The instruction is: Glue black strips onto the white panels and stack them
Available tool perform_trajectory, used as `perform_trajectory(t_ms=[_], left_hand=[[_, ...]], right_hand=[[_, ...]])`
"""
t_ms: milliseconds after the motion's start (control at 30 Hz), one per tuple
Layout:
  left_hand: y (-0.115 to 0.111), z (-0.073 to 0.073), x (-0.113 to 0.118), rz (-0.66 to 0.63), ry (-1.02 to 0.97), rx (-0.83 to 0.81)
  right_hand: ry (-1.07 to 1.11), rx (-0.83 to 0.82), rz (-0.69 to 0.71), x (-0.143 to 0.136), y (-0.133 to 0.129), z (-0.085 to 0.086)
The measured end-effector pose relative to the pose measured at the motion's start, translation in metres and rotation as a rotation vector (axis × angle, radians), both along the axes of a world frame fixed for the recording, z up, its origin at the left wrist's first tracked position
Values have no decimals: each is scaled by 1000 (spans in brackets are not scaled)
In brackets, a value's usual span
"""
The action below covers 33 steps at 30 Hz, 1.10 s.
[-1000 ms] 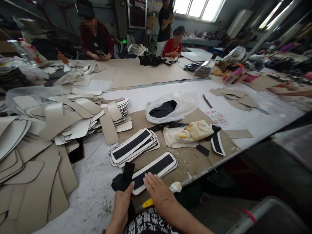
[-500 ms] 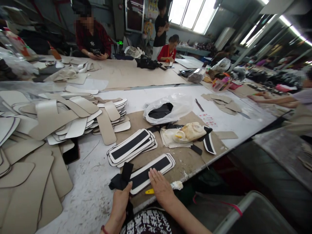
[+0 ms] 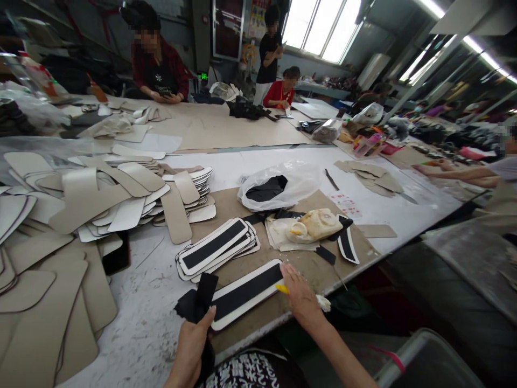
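Note:
A white rounded piece with a black strip on it (image 3: 247, 293) lies on brown board near the table's front edge. My left hand (image 3: 193, 337) is closed on black fabric strips (image 3: 197, 299) at its lower left end. At the upper right end, my right hand (image 3: 299, 293) rests with fingers stretched at the piece's edge. Beneath that hand lies a brush with a yellow handle (image 3: 282, 289) and white-coated bristles (image 3: 323, 303). Just behind, a stack of similar pieces (image 3: 218, 245) lies at a slant.
Piles of beige and white pieces (image 3: 52, 302) cover the left side. Behind the stack are a clear bag with black pieces (image 3: 283, 186) and a stained plastic container (image 3: 317, 225). A blade (image 3: 332, 179) lies beyond. Several people sit or stand around the tables.
My right hand has slid rightward along the strip to the piece's far end. Less of the lower piece's edge shows at that end. My left hand still holds the black strips, slightly lower.

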State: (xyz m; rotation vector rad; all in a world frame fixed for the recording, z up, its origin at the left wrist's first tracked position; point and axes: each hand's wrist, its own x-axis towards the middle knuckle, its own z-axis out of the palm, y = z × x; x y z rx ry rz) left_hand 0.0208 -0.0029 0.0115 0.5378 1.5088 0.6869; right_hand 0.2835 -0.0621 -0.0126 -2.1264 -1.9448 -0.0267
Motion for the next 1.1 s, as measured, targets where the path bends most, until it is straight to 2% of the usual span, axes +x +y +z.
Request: perform_trajectory(t_ms=[167,300,367,467,567,767,867,967,1100], left_hand=[[5,16,0,-11,-27,9],[6,26,-4,-24,-59,74],[6,30,-6,-31,-133,51],[7,33,-7,6,-274,-55],[7,35,-6,82,-363,-114],[7,43,-2,153,-405,-174],[13,48,-4,169,-341,-133],[28,51,-11,149,-247,-54],[56,50,-20,150,-120,-6]], right_hand=[[418,37,-222,13,10,34],[909,-219,-421,15,20,49],[1161,-293,-512,13,22,56],[1513,-277,-525,10,24,65],[1752,-262,-480,9,27,70],[1878,-313,-446,13,45,63],[1901,-355,-431,11,59,57],[1896,-393,-419,5,83,56],[1882,-375,-515,-8,125,58]])
